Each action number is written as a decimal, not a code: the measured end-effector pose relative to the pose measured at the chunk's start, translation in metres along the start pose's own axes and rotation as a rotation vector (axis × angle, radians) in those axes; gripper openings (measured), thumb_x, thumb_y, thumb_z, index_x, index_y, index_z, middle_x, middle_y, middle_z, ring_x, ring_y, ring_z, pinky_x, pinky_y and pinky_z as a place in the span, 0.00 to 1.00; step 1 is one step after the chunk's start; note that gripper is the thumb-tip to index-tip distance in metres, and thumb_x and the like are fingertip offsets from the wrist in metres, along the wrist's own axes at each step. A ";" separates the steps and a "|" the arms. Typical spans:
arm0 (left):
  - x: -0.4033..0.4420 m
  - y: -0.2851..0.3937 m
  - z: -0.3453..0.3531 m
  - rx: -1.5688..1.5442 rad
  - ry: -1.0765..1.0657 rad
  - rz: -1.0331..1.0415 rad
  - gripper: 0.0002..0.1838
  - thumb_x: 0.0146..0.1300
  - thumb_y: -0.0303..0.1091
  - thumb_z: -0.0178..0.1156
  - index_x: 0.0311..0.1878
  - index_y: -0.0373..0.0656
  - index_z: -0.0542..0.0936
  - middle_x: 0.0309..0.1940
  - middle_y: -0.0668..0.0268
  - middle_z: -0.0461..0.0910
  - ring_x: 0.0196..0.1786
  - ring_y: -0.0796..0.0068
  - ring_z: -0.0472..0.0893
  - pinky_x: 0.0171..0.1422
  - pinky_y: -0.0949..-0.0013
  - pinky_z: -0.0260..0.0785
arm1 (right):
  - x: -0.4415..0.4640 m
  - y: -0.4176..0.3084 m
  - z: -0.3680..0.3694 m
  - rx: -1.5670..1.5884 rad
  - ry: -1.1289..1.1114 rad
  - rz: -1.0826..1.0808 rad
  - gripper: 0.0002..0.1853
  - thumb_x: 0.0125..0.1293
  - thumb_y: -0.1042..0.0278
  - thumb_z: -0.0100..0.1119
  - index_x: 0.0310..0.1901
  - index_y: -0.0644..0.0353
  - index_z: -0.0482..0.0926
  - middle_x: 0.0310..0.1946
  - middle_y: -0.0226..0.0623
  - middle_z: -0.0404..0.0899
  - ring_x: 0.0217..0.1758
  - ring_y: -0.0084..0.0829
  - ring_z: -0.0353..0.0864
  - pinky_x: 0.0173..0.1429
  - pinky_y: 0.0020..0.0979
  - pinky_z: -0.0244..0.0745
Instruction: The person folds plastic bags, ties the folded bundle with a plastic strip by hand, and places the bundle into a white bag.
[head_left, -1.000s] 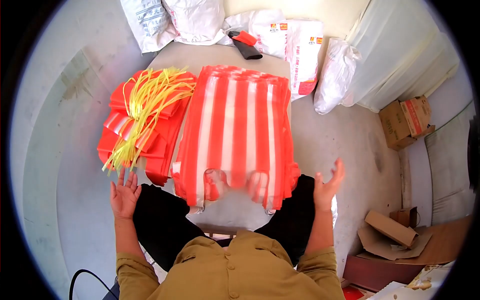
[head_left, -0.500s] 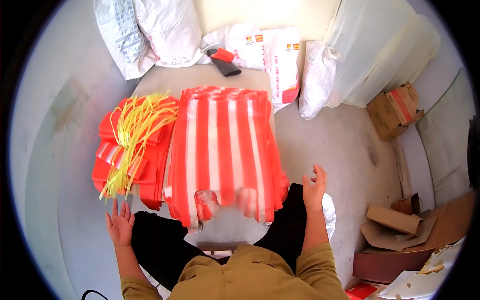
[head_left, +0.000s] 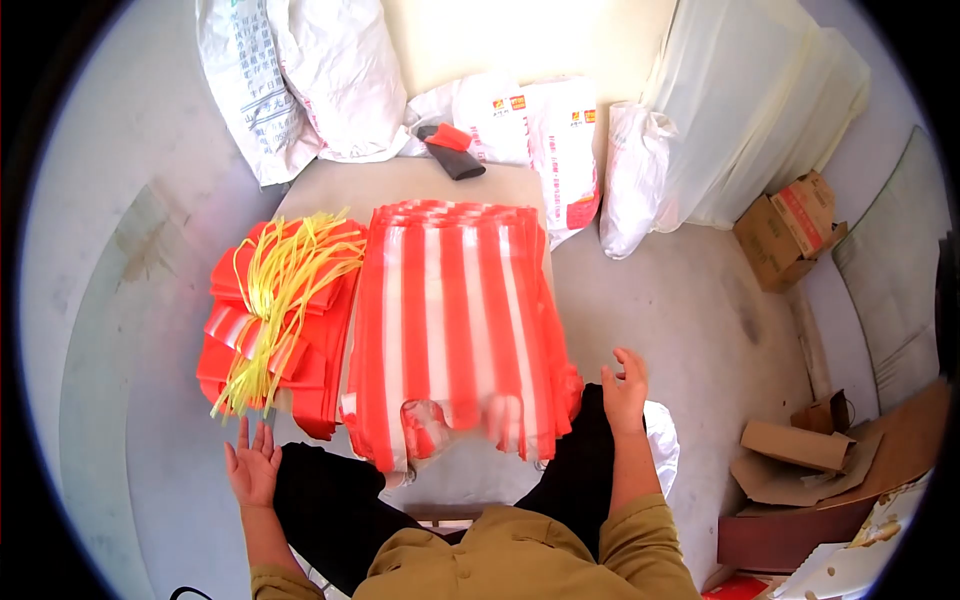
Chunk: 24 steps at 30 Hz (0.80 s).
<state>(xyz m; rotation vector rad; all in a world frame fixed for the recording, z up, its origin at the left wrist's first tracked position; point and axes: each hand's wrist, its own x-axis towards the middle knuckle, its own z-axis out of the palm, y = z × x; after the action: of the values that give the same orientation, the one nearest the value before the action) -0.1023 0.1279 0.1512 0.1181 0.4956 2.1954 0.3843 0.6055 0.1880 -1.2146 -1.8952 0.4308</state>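
Note:
A stack of red-and-white striped plastic bags [head_left: 455, 320] lies flat in front of me, its cut-out handle end toward my lap. To its left is a pile of folded red bags [head_left: 325, 385], with a bundle of yellow strips [head_left: 268, 310] lying across it. My left hand [head_left: 254, 468] is palm up beside my left knee, just below the yellow strips' lower ends, fingers apart and holding nothing. My right hand [head_left: 626, 390] is raised by my right knee, to the right of the striped stack, with its fingers partly curled, apart and empty.
White sacks [head_left: 345, 80] stand along the back edge of the table [head_left: 330, 185], with a dark and red roll [head_left: 455, 158] by them. At the right are a cardboard box [head_left: 785, 235] and flattened cardboard [head_left: 810, 460]. A white bag [head_left: 661, 445] is beside my right leg.
The view has shifted, so the bags and sacks sit lower and a little to the left. My right hand's fingers have curled more. My left hand is still open and empty.

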 end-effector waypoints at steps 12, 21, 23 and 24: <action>-0.003 0.000 0.002 0.004 -0.009 -0.003 0.33 0.83 0.57 0.44 0.83 0.52 0.60 0.76 0.48 0.69 0.78 0.50 0.69 0.75 0.35 0.67 | -0.002 0.004 -0.001 0.052 0.044 -0.020 0.07 0.63 0.82 0.64 0.32 0.63 0.74 0.32 0.36 0.74 0.32 0.31 0.74 0.39 0.32 0.73; -0.004 0.002 -0.002 -0.007 -0.017 -0.011 0.33 0.83 0.56 0.46 0.83 0.53 0.60 0.75 0.49 0.70 0.79 0.51 0.68 0.77 0.35 0.65 | -0.001 0.008 -0.002 0.040 0.022 -0.033 0.07 0.62 0.85 0.60 0.32 0.63 0.73 0.30 0.36 0.72 0.31 0.31 0.72 0.39 0.32 0.72; -0.004 0.001 -0.004 -0.003 -0.022 -0.011 0.33 0.83 0.56 0.46 0.83 0.53 0.60 0.75 0.50 0.70 0.79 0.51 0.68 0.77 0.35 0.64 | -0.001 0.005 -0.002 0.028 0.027 -0.038 0.06 0.60 0.84 0.60 0.32 0.65 0.74 0.31 0.43 0.74 0.32 0.40 0.74 0.40 0.37 0.73; -0.004 0.001 -0.004 0.002 -0.024 -0.010 0.33 0.83 0.56 0.46 0.83 0.53 0.60 0.75 0.50 0.70 0.79 0.51 0.68 0.77 0.35 0.64 | -0.001 0.003 -0.003 0.023 0.023 -0.037 0.06 0.60 0.85 0.60 0.32 0.65 0.74 0.31 0.43 0.74 0.32 0.41 0.75 0.40 0.37 0.73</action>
<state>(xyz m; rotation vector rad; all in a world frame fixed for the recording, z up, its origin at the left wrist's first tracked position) -0.1018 0.1229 0.1482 0.1428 0.4845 2.1811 0.3885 0.6060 0.1871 -1.1627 -1.8856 0.4160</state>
